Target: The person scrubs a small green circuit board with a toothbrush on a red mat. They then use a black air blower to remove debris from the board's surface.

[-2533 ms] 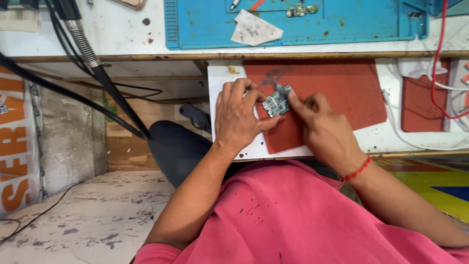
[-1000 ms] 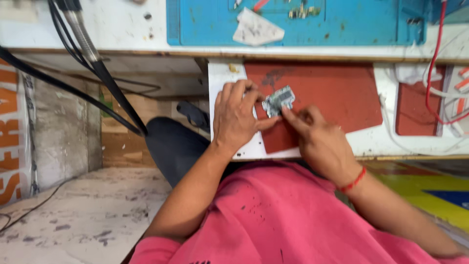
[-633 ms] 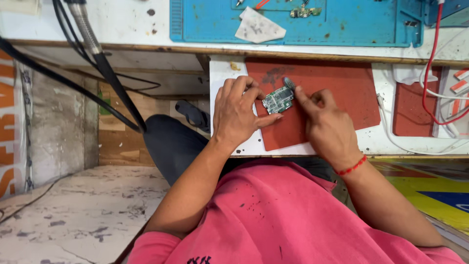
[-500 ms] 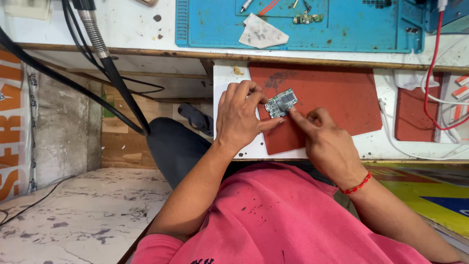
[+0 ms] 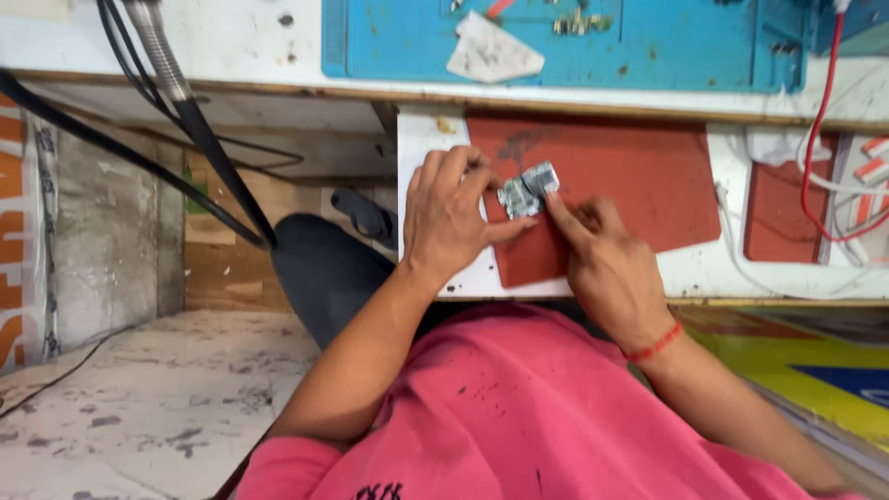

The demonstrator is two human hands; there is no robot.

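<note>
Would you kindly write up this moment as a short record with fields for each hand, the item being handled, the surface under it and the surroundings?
Left hand: left hand grips the small circuit board between fingers and thumb.
Right hand: right hand touches the board's right edge with its index finger.
Item: small grey-green board, held just above the mat.
Surface: red mat on a white pull-out shelf.
Surroundings: blue mat on the bench above; red wire at right; black cables at left.

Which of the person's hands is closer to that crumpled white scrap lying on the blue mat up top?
Left. The left hand sits almost straight below the white scrap, gripping the small circuit board. The right hand lies lower and further right, one finger touching the board.
</note>
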